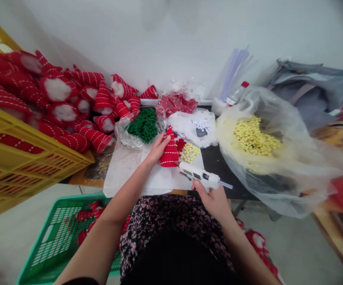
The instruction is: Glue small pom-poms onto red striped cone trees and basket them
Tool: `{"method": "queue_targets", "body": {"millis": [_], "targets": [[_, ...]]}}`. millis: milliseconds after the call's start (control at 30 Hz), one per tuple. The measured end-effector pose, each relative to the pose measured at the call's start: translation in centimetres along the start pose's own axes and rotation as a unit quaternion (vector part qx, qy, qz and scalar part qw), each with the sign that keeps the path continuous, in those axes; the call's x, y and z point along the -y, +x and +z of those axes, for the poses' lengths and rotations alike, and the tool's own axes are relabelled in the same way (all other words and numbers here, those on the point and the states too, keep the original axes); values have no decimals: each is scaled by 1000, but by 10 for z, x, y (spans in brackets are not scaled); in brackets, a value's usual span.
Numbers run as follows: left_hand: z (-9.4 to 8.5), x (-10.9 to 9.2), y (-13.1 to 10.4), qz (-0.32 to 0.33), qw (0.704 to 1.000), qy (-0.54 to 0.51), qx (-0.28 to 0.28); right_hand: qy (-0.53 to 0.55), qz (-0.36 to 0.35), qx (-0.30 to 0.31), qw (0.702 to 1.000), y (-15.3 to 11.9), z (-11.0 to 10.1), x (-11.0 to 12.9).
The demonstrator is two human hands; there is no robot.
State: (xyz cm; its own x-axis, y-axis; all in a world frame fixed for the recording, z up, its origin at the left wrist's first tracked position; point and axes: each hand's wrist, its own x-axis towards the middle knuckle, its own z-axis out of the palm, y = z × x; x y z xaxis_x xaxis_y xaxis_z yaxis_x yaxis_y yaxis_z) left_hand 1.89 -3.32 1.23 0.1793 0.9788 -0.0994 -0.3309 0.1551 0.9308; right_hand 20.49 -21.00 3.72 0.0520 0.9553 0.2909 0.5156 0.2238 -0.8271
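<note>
My left hand (158, 147) is closed on a red cone-shaped hat (169, 150) with white stitched lines, its tip pointing away from me. In my right hand (211, 198) is a white hot glue gun (199, 174), a clear glue stick poking from its back end. The nozzle points left, at the hat's lower right edge; whether it touches I cannot tell. Just right of the hat, yellow pompoms (190, 152) and red pompoms (180, 144) lie on white paper (135, 170). Behind the left hand is a clear bag of green pompoms (143, 126).
Red stuffed hats (100, 99) heap beside a yellow crate (25, 150) at left. Small white balls (201, 126) and a bag of red pieces (179, 103) stand behind. A large plastic bag with yellow pompoms (256, 136) and a bottle (237, 94) are right. Below sits a green basket (54, 233).
</note>
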Motion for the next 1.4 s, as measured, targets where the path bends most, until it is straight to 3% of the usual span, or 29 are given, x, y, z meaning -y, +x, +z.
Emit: {"method": "queue_targets", "body": {"millis": [600,1000,1400], "targets": [[-1,2,0,8,1000,13,2,-44,-20,2,999,1,0,1],[1,1,1,-35,998,-4,-53,-39,-19,-54,998,-1,-6,-11],[-3,8,1,15,1000,15,-6,-26,-5,-16,1000,20,7,7]]}}
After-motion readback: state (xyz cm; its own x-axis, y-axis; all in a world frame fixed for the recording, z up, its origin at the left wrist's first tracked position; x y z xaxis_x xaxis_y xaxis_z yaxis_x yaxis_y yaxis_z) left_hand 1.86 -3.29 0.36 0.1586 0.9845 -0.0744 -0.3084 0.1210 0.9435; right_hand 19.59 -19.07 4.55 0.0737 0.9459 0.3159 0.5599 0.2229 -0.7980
